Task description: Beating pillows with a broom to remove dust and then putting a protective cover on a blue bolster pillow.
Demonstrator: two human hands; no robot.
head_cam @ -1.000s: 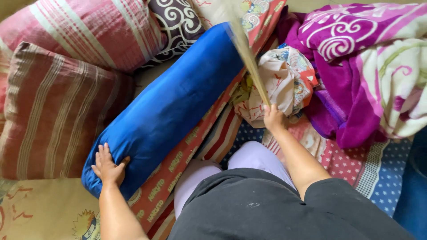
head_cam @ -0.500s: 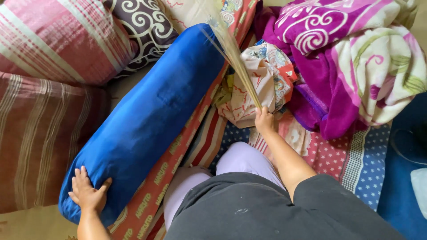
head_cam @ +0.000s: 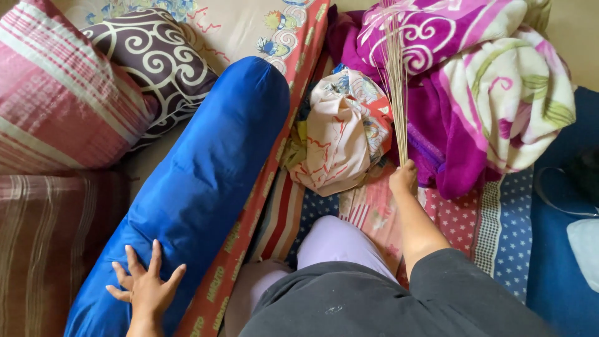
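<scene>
Left hand (head_cam: 146,290) splayed flat on long blue satin bolster (head_cam: 199,181), lower left | right hand (head_cam: 404,178) fisted around thin straw broom bundle (head_cam: 395,81), centre-right | risk: bristles may snag purple fleece blanket (head_cam: 437,37).

My left hand (head_cam: 146,290) on plain royal-blue bolster (head_cam: 199,187); far left, pink-striped pillow (head_cam: 56,100); far right, magenta swirl blanket (head_cam: 462,75); pale straw broom (head_cam: 396,87).

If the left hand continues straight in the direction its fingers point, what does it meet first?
The left hand lies spread on the blue bolster, fingers pointing up along it. Going on, it would probably just slide along the bolster; beyond its far end lies the cartoon-print sheet, though depth is unclear.
</scene>
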